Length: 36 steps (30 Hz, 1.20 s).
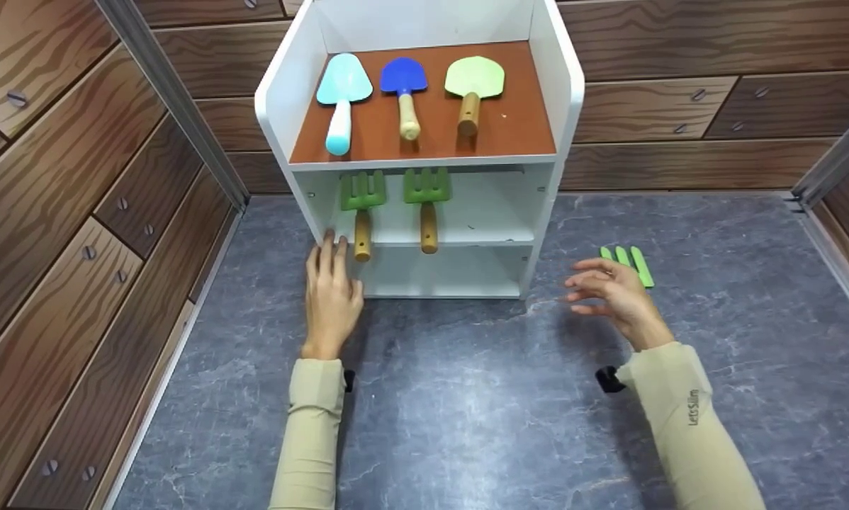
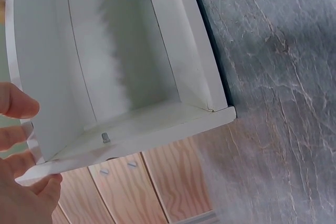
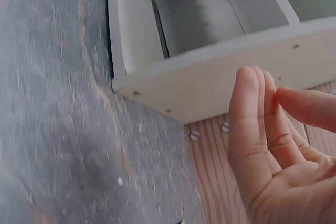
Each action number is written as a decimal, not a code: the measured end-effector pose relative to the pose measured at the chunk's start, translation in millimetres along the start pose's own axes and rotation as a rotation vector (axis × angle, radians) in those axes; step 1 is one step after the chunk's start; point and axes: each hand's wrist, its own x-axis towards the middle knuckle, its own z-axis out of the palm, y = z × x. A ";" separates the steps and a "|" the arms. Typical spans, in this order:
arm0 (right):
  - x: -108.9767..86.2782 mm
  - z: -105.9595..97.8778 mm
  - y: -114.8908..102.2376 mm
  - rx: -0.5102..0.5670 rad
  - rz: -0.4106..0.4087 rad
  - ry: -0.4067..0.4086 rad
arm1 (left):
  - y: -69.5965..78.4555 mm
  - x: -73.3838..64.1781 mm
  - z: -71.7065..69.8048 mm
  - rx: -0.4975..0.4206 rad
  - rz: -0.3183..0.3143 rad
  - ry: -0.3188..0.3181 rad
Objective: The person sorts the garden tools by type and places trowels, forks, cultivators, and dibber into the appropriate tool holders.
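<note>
My left hand (image 1: 331,297) touches the left front edge of a white shelf unit (image 1: 570,78), fingers extended. In the left wrist view its fingers (image 2: 20,102) lie at the shelf board and side panel. My right hand (image 1: 619,294) is in the air right of the unit, holding nothing, its fingers loosely bent. Partly behind that hand, a green hand fork (image 1: 641,268) lies on the floor; only its prongs show. On the middle shelf are two green hand forks, the left one (image 1: 362,219) and the right one (image 1: 429,212), their wooden handles sticking out over the front.
On the brown top board (image 1: 516,106) lie a light-blue trowel (image 1: 344,81), a dark-blue trowel (image 1: 404,76) and a pale-green trowel (image 1: 475,78). Wood-patterned panels (image 1: 679,166) bound the grey marbled floor (image 1: 467,411). The lowest compartment (image 1: 439,273) has a white interior.
</note>
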 end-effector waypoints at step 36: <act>-3.0 -79.3 22.7 0.117 0.190 0.084 | 0.7 0.1 -0.3 -0.009 -0.010 -0.005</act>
